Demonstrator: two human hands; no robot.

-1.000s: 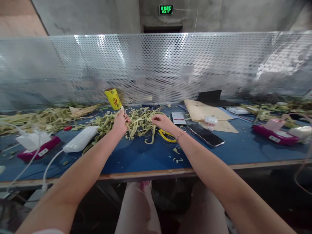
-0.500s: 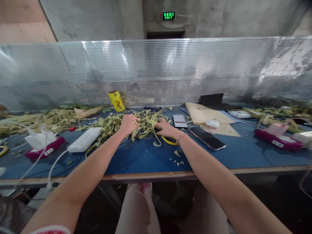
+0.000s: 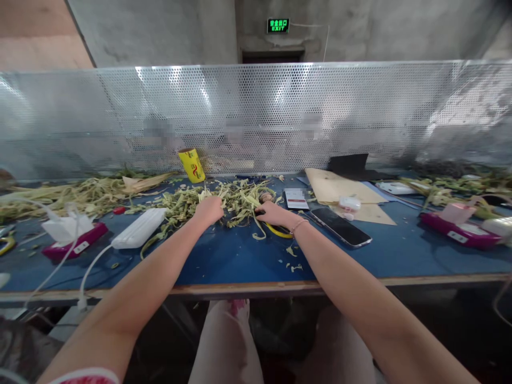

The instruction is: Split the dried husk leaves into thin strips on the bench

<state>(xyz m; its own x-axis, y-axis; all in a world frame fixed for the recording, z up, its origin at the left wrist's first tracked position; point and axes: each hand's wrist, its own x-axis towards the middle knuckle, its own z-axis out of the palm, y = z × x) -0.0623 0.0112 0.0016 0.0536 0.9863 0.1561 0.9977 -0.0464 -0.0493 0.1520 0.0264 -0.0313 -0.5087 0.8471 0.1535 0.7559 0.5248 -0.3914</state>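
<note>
A loose heap of pale green, withered plant strips (image 3: 240, 194) lies in the middle of the blue table. My left hand (image 3: 209, 210) is closed at the left side of this heap, with thin strips poking out past its fingers. At the heap's right side, my right hand (image 3: 275, 214) has its fingers curled in on the strips; the fingertips are partly hidden. A yellow ring-shaped handle (image 3: 280, 232) lies just below my right hand, and its other end is covered.
A white power bank (image 3: 140, 228) with a cable and a purple power strip (image 3: 76, 241) lie left. A tilted yellow cylinder (image 3: 192, 165) stands behind. To the right are a white card (image 3: 296, 198), a phone (image 3: 341, 226) and brown paper (image 3: 340, 186). A perforated metal screen (image 3: 256, 117) bounds the back.
My left hand has closed from a looser, more spread pose and turned slightly, its fingers now around strips. The fingers of my right hand have curled in a little, in nearly the same place.
</note>
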